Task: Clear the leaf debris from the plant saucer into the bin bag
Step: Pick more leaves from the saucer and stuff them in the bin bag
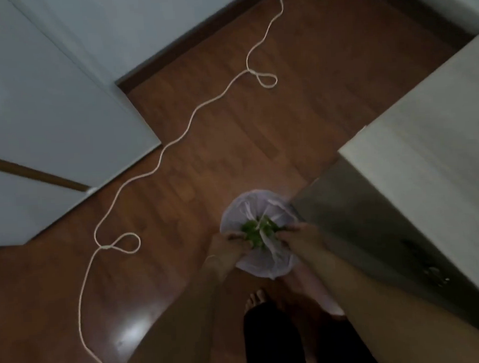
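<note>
A thin, pale, see-through bin bag [258,205] hangs low over the wooden floor in front of me. Green leaf debris [256,230] shows through its gathered mouth. My left hand [228,246] grips the bag's mouth on the left side. My right hand [297,234] grips it on the right side. Both hands pinch the plastic close together around the green. No plant saucer is in view.
A long white cord [158,161] with two loops snakes across the wooden floor [229,125]. White doors [47,123] stand at the left. A white counter or cabinet [427,155] rises close on the right. My bare foot [256,298] is below the bag.
</note>
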Tool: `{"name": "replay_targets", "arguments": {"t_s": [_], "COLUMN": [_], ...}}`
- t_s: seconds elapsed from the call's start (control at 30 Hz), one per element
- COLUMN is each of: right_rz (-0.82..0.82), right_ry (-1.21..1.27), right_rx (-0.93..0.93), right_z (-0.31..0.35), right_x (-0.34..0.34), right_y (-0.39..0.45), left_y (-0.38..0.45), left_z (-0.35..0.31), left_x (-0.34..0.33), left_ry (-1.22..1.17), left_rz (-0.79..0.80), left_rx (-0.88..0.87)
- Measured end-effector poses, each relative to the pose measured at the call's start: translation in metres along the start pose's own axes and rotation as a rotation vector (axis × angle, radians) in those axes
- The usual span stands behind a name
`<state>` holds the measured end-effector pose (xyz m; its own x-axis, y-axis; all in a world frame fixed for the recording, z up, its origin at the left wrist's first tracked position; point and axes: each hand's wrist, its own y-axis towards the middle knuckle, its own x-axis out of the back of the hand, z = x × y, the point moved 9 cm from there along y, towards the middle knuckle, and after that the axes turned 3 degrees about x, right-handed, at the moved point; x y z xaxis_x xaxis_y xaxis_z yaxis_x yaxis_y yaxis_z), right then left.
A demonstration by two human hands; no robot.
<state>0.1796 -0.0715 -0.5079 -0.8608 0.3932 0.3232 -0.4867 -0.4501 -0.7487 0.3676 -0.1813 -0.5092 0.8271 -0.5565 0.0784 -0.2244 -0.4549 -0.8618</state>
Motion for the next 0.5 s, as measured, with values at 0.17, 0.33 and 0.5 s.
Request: {"name": "replay_targets", "arguments": {"t_s": [0.17,0.33,0.5], "right_rz": [0.091,0.097,0.121], "right_ry": [-0.173,-0.340,-0.356], "right_rx": [0.050,0.098,0.147], "right_z": [-0.014,-0.015,-0.012], "right_x": [-0.017,-0.015,-0.016], "right_y": [0.024,0.034,0.042], "left_y": [0.026,0.025,0.019], "left_z": [0.001,0.000,-0.010], "left_x": [-0.017,-0.031,-0.032], "left_ry": [0.154,0.245,0.291], "left_rz": [-0.076,-0.051,-0.049], "left_rx": [-0.084,-0.041,-0.081]}}
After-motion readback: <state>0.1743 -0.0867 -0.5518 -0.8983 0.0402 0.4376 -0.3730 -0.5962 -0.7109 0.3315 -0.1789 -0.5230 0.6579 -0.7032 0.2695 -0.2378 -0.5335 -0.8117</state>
